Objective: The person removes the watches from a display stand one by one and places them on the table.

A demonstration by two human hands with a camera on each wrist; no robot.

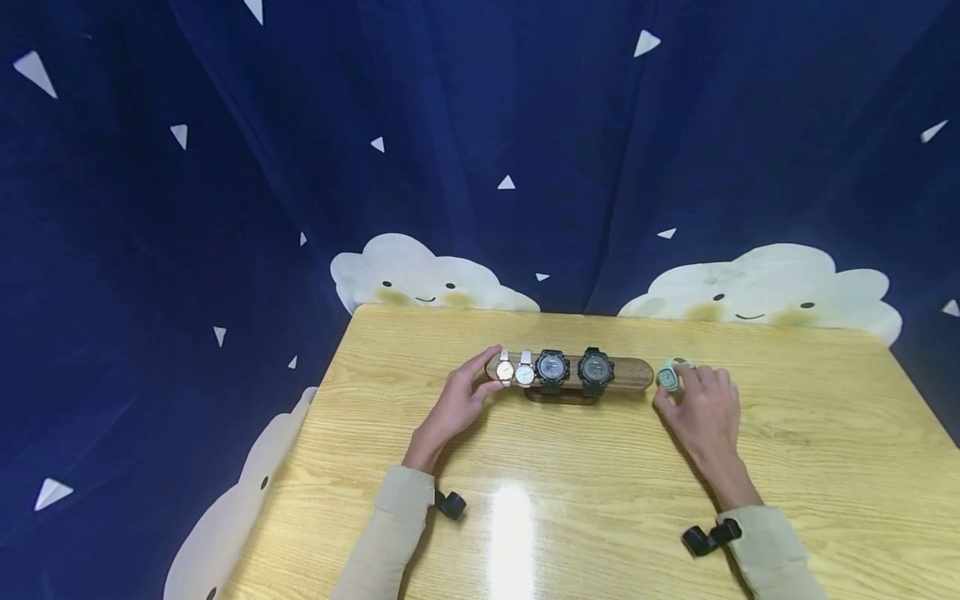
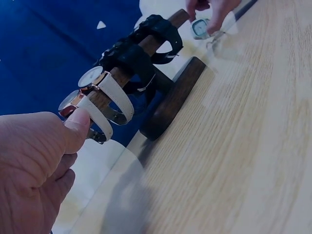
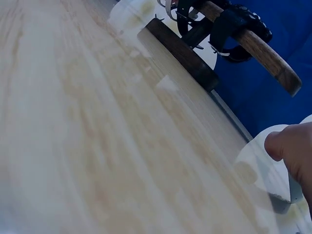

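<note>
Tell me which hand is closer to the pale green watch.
Right. The right hand holds the pale green watch; the left hand is at the left end of the wooden stand, farther away.

A navy curtain [image 1: 450,100] (smiling clouds [image 1: 765,287] included) hangs behind a pale wooden table [image 1: 600,475].

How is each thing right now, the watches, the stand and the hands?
Stand, upright on the table
End white-strapped watch, looped round the bar
Second white-strapped watch, looped round the bar
Left black watch, looped round the bar
Right black watch, looped round the bar
Mint-green watch, off the bar
Left hand, gripping the end white-strapped watch
Right hand, pinching the mint-green watch
Curtain, hanging behind the table
</note>
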